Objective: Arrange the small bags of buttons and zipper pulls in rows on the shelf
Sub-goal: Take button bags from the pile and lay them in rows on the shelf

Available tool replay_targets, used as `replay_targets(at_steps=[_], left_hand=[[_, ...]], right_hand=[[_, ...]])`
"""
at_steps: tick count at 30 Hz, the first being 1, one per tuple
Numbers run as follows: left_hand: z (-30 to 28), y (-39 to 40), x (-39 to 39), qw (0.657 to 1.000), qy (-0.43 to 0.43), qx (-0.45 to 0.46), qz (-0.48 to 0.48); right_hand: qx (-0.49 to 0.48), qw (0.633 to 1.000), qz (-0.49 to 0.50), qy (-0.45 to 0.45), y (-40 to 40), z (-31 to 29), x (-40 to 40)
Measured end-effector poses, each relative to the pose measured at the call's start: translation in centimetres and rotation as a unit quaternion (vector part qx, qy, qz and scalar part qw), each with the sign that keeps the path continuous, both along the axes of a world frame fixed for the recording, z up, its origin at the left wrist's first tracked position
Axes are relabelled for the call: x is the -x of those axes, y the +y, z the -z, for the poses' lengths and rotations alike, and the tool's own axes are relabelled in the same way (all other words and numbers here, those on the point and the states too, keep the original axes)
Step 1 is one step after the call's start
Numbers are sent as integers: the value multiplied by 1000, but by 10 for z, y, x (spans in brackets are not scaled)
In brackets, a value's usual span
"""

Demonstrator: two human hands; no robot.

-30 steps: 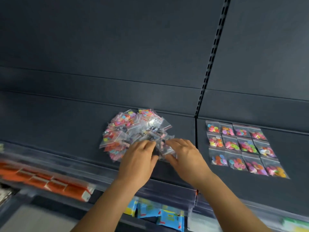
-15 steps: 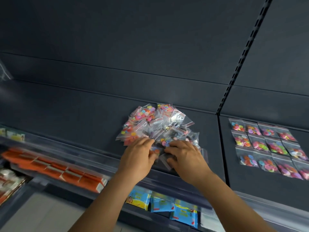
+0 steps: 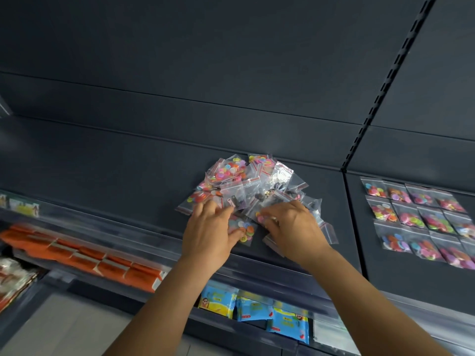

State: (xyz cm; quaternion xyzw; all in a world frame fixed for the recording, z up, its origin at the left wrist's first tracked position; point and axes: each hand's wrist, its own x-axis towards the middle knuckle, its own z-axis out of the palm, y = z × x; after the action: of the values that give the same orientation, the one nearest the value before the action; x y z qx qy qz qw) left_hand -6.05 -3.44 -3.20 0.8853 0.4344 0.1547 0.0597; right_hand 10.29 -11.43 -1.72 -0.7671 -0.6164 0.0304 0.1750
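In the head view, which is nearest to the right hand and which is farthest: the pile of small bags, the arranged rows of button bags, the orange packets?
1. Pile of small bags: under the right hand, touching it.
2. Arranged rows of button bags: on the shelf to its right.
3. Orange packets: lower shelf, far left.

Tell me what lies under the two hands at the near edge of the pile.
Under the left hand a bag of coloured buttons shows; clear bags stick out beside the right hand. Whatever the palms cover is hidden.
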Motion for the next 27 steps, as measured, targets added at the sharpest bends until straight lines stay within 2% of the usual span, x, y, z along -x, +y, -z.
replay_targets(at_steps=[3, 8, 11, 15, 18, 21, 27], left_hand=[[0, 1, 4, 1000, 0, 27, 14], [-1, -1, 1, 995, -44, 48, 79], [-1, -1, 1, 990, -69, 63, 110], [2, 1, 2, 997, -51, 35, 56], [1, 3, 0, 998, -34, 37, 42], [-1, 2, -3, 995, -62, 62, 54], [0, -2, -7, 992, -97, 36, 72]], right_hand=[[11, 1000, 28, 1, 10, -2, 1], [39, 999, 18, -29, 18, 1, 6], [39, 998, 49, -19, 18, 0, 4], [78, 991, 104, -17, 18, -2, 2], [98, 991, 96, -15, 19, -2, 2], [82, 993, 84, 5, 20, -3, 3], [-4, 998, 62, 20, 20, 1, 2]])
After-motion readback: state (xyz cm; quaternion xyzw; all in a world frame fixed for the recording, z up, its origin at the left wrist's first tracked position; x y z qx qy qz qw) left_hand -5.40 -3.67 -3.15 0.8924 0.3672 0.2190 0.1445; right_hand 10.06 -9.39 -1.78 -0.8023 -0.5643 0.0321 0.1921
